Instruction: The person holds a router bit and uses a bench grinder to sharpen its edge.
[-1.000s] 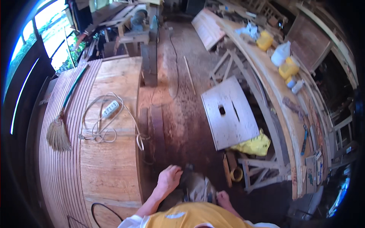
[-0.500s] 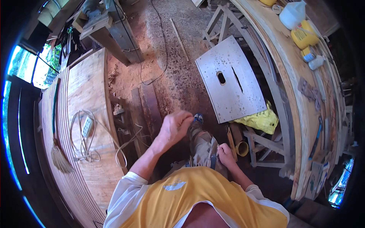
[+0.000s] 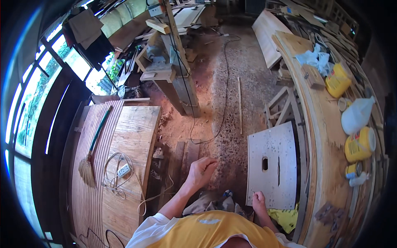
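Moved: bare right hand [image 3: 259,201], outward from beige cloth trousers [image 3: 209,201]
White rectangular slotted board [image 3: 271,165]: its one o'clock
Bare left hand [image 3: 201,172]: grip curled together
Right grip: can't tell

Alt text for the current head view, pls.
A person's left hand is curled above the floor in a cluttered wood workshop; the right hand, also curled, overlaps a pale slotted board in view. At left, a broom and corded power strip lie on wooden panels; at right, a workbench holds yellow containers and a whitish jug.
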Motion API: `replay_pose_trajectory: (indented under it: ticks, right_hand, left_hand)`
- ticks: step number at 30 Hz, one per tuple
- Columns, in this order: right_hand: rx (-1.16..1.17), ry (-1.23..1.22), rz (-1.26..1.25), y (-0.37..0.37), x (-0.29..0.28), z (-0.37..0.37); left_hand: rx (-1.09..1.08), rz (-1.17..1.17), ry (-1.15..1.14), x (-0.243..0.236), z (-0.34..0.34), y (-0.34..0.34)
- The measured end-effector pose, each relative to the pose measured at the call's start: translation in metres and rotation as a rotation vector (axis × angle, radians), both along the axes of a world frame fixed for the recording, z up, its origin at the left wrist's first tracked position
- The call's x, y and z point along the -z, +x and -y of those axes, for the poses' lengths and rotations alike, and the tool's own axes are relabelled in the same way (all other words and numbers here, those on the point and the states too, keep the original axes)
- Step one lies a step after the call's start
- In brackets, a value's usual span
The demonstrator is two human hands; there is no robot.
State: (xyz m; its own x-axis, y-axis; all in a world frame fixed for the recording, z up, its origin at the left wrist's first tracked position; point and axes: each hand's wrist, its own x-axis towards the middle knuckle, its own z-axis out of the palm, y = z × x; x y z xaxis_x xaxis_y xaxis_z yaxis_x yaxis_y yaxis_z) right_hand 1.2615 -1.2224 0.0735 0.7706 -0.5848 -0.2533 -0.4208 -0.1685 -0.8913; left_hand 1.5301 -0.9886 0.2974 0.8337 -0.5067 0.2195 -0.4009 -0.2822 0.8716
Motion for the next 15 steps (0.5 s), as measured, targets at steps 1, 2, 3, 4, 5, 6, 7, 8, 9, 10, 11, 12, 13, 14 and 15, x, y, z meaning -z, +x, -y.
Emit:
replay_pose_trajectory:
  ticks: [1, 2, 3, 4, 5, 6, 7, 8, 9, 10, 11, 12, 13, 14, 15]
  right_hand:
    - [-0.012, -0.008, 0.008, 0.016, -0.004, 0.01]
    - [-0.022, -0.016, 0.014, 0.03, -0.007, 0.02]
    - [-0.066, -0.097, 0.052, 0.039, 0.007, 0.034]
    - [-0.078, -0.104, 0.053, 0.055, -0.001, 0.041]
    - [-0.098, -0.081, 0.035, 0.073, -0.008, 0.047]
    - [-0.116, -0.059, 0.017, 0.091, -0.015, 0.053]
    - [-0.124, -0.072, 0.019, 0.114, -0.023, 0.058]
    - [-0.143, -0.024, -0.011, 0.129, -0.031, 0.063]
    - [-0.16, 0.024, -0.043, 0.14, -0.036, 0.067]
    - [-0.171, -0.056, -0.002, 0.152, -0.024, 0.074]
    - [-0.181, -0.091, -0.007, 0.162, -0.017, 0.08]
    - [-0.189, -0.125, -0.013, 0.172, -0.012, 0.09]
    - [-0.195, -0.132, -0.012, 0.183, -0.01, 0.095]
    - [-0.212, -0.142, -0.031, 0.194, -0.008, 0.1]
    - [-0.227, -0.151, -0.048, 0.205, -0.006, 0.106]
  left_hand:
    - [-0.006, -0.025, 0.012, 0.003, 0.003, 0.002]
    - [-0.019, -0.026, 0.003, 0.003, 0.005, 0.006]
    - [-0.049, -0.314, -0.047, 0.003, 0.007, 0.01]
    - [-0.076, -0.598, -0.097, 0.0, 0.007, 0.019]
    - [-0.056, -0.615, -0.198, -0.005, 0.007, 0.032]
    - [-0.061, -0.614, -0.208, -0.013, 0.008, 0.045]
    - [-0.097, -0.558, -0.27, -0.022, 0.01, 0.062]
    - [-0.132, -0.51, -0.331, -0.028, 0.012, 0.077]
    - [-0.097, -0.389, -0.38, -0.033, 0.014, 0.098]
    - [-0.142, -0.425, -0.416, -0.052, 0.023, 0.114]
    - [-0.126, -0.341, -0.418, -0.066, 0.03, 0.13]
    - [-0.111, -0.257, -0.419, -0.075, 0.038, 0.147]
    - [-0.116, -0.256, -0.427, -0.079, 0.043, 0.162]
    - [-0.13, -0.194, -0.403, -0.082, 0.049, 0.177]
    - [-0.144, -0.132, -0.377, -0.085, 0.054, 0.191]
